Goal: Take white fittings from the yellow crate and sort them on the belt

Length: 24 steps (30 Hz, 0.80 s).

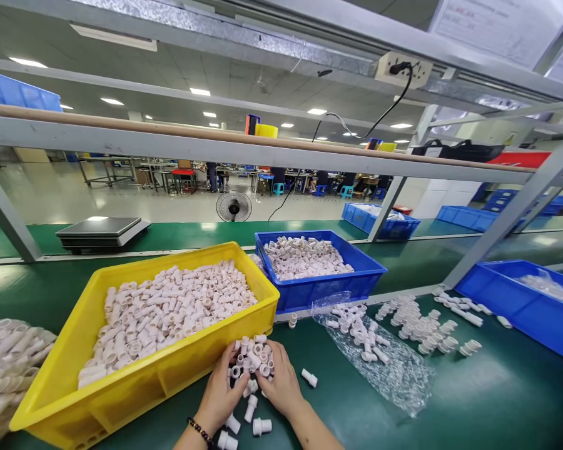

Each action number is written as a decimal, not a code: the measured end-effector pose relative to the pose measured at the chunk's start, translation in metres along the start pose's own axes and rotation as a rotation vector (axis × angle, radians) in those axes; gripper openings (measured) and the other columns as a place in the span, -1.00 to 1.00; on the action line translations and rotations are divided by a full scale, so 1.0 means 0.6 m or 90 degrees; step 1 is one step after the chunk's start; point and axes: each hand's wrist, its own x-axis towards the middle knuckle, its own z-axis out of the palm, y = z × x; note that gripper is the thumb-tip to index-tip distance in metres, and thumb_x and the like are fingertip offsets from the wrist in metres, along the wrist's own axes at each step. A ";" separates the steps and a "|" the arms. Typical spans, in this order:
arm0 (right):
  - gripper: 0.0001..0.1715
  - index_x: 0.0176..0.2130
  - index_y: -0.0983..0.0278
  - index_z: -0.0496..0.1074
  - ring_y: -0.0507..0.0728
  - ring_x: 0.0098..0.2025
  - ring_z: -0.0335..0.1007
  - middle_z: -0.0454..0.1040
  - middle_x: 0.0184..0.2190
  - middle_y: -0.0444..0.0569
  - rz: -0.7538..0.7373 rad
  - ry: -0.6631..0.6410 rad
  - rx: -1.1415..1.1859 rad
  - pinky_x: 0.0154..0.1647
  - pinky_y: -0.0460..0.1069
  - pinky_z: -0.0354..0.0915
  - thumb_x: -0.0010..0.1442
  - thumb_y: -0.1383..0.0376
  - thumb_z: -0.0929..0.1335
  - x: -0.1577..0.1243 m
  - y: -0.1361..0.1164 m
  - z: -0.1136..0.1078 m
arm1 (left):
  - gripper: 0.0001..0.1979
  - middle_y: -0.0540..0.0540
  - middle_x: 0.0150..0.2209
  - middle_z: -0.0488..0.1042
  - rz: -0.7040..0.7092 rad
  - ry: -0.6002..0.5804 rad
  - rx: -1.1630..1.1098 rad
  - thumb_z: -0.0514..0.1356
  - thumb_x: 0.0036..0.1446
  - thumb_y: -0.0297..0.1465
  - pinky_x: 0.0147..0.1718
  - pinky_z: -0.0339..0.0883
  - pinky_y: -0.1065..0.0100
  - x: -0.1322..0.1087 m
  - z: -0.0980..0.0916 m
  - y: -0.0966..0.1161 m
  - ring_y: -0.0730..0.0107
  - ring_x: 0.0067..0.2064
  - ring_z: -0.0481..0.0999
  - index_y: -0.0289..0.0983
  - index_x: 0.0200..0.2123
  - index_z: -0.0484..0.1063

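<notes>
My left hand (220, 390) and my right hand (281, 381) are cupped together on the green bench, fingers curled round a heap of small white plastic tube fittings (252, 359). A few loose fittings (258, 426) lie on the mat under and beside my wrists, one (309, 377) just right of my right hand. The heap sits against the front wall of a yellow bin (169, 369) filled with the same white fittings. A dark bead bracelet (199, 430) is on my left wrist.
A blue bin (328, 287) of fittings stands behind. A clear plastic bag (385, 359) and scattered fittings (417, 322) lie to the right, another blue bin (520, 306) at far right. A bagged pile (4, 369) lies left; a scale (101, 231) and fan (233, 206) behind.
</notes>
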 end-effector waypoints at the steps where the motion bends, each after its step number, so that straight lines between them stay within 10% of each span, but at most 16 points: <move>1: -0.31 0.10 0.34 0.06 0.22 0.09 0.06 0.14 0.02 0.13 -0.002 0.004 -0.006 0.11 0.10 0.09 -0.05 0.38 0.27 0.000 0.001 0.001 | -0.36 -0.26 0.12 0.18 0.000 0.000 -0.005 0.07 0.06 -0.23 0.07 0.09 0.18 0.004 -0.001 -0.001 0.22 0.06 0.26 -0.29 0.17 -0.08; 24: -0.65 -0.06 0.28 0.26 0.22 0.01 0.12 0.17 -0.04 0.11 0.026 0.089 -0.050 0.02 0.16 0.17 0.11 0.38 0.20 0.015 0.016 0.003 | -0.46 -0.22 0.02 0.32 -0.034 0.073 -0.020 -0.03 0.11 -0.15 0.05 0.13 0.21 0.083 -0.045 -0.039 0.28 0.03 0.31 -0.34 0.10 0.11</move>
